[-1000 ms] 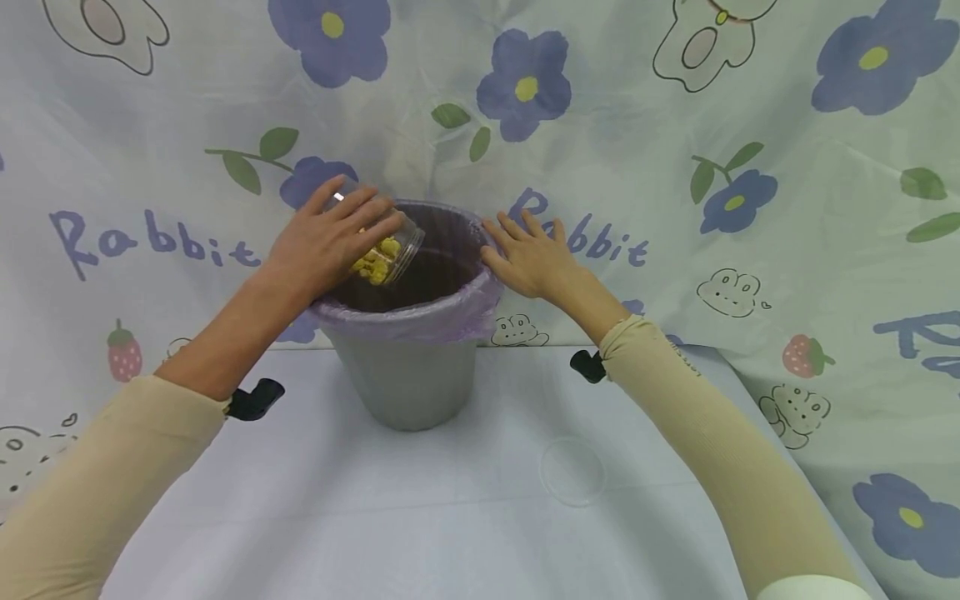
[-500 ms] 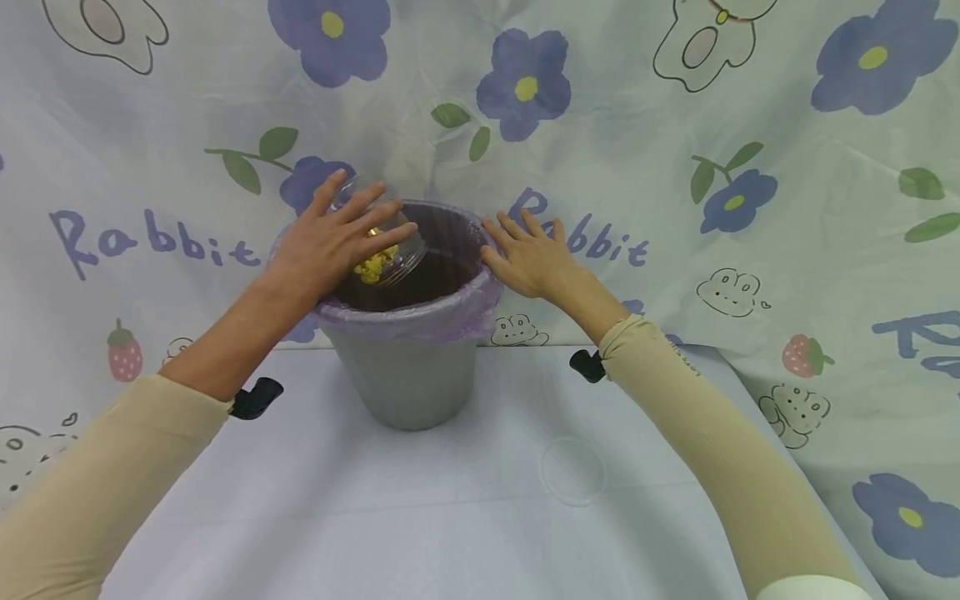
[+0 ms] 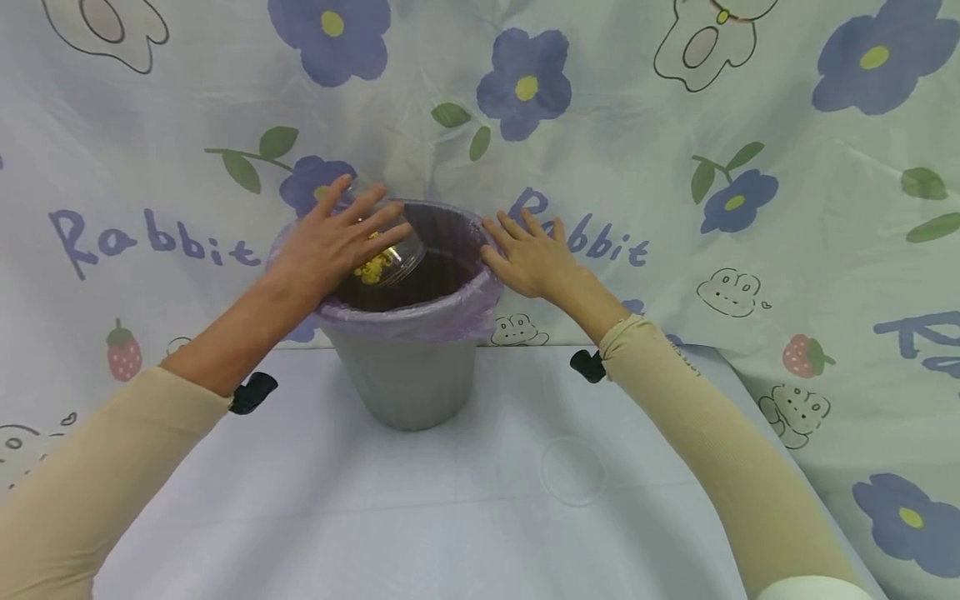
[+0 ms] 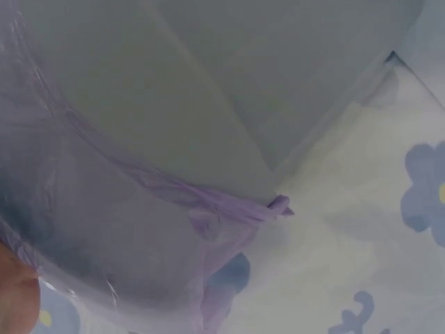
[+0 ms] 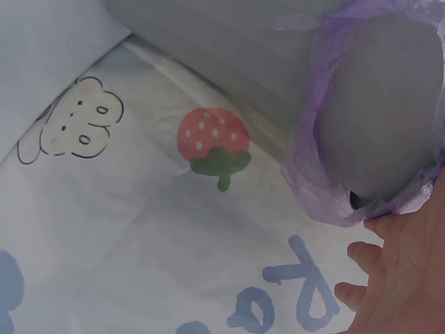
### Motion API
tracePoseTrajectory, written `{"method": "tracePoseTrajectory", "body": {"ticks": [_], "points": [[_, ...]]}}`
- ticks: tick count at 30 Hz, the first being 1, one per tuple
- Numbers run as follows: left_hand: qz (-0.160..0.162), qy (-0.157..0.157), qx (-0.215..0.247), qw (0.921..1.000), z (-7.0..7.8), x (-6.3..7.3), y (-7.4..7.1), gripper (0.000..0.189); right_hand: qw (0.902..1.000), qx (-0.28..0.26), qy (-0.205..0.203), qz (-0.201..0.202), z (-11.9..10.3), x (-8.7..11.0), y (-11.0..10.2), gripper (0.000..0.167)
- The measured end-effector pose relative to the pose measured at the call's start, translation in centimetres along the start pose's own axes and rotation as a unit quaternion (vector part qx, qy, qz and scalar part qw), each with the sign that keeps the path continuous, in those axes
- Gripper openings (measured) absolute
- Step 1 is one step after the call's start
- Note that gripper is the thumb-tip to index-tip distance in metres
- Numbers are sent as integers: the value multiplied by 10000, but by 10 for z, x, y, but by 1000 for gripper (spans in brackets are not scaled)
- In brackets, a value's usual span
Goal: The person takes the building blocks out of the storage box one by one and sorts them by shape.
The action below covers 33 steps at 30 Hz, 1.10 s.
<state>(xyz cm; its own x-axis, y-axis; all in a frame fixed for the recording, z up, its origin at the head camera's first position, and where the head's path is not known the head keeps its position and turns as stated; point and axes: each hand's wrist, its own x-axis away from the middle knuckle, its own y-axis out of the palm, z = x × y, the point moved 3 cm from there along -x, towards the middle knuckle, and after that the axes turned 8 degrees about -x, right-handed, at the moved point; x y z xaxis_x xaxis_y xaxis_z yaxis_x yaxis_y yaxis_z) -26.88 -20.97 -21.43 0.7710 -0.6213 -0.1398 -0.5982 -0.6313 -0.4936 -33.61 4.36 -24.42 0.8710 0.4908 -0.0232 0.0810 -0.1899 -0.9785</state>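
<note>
My left hand [image 3: 330,246] holds a clear plastic container [image 3: 410,252] over the left side of a grey bin [image 3: 408,383]. The container is tilted, its mouth facing into the bin, with yellow popcorn-like pieces [image 3: 371,271] low inside it. Spread fingers cover much of the container, and the thumb is hidden in the head view. A purple bag [image 3: 450,321] lines the bin and folds over its rim. At the right of that rim rests my right hand [image 3: 534,258], fingers spread and touching the bag's edge; the right wrist view shows its fingertips [image 5: 381,226] at the bag.
A clear round lid [image 3: 573,471] lies on the white table [image 3: 360,533], right of the bin and nearer me. Close behind the bin hangs a curtain [image 3: 615,125] printed with flowers and rabbits. The table's right edge [image 3: 757,408] runs beside my right forearm.
My left fingers have spread and shifted slightly on the container, which has turned a little. Less of the yellow pieces shows in it. The right hand and the bin stay put.
</note>
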Motion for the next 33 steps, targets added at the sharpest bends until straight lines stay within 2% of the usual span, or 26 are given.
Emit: {"method": "tracePoseTrajectory", "body": {"ticks": [3,6,11,17,19,21,23,25,27,28,29,30,32,33], "points": [[-77,76,-238,9997,1,0,0,102,10000,11,-8,9,0,0,0,65],[-197,148,-424,9988,1,1,0,107,10000,22,-16,22,0,0,0,65],[-193,144,-383,9990,1,0,0,110,10000,26,-6,20,0,0,0,65],[210,-74,-161,9996,0,0,-1,105,10000,6,-4,43,0,1,0,65],[518,-333,152,9980,-4,2,-2,103,10000,17,0,34,1,1,0,65],[908,-712,698,9909,-10,6,-5,101,10000,25,-11,19,1,1,1,65],[1149,-1158,1374,9770,-19,10,-8,101,10000,15,-24,23,1,1,1,65],[1213,-1662,1986,9582,-28,16,-12,103,10000,12,-30,31,1,0,1,65],[1054,-2184,2640,9335,-37,24,-15,109,10000,1,-33,39,0,1,1,65],[941,-2452,2967,9182,-41,28,-16,110,10000,0,-30,43,0,1,0,65],[872,-2714,3300,8999,-44,33,-17,110,10000,-2,-24,41,0,1,0,65],[851,-2968,3659,8780,-47,38,-16,110,10000,-2,-15,31,0,1,0,65],[838,-3434,4366,8273,-51,50,-14,112,10000,-21,-9,20,0,1,0,65],[870,-3638,4709,7990,-52,57,-13,112,10000,-29,-10,15,0,1,1,65]]}}
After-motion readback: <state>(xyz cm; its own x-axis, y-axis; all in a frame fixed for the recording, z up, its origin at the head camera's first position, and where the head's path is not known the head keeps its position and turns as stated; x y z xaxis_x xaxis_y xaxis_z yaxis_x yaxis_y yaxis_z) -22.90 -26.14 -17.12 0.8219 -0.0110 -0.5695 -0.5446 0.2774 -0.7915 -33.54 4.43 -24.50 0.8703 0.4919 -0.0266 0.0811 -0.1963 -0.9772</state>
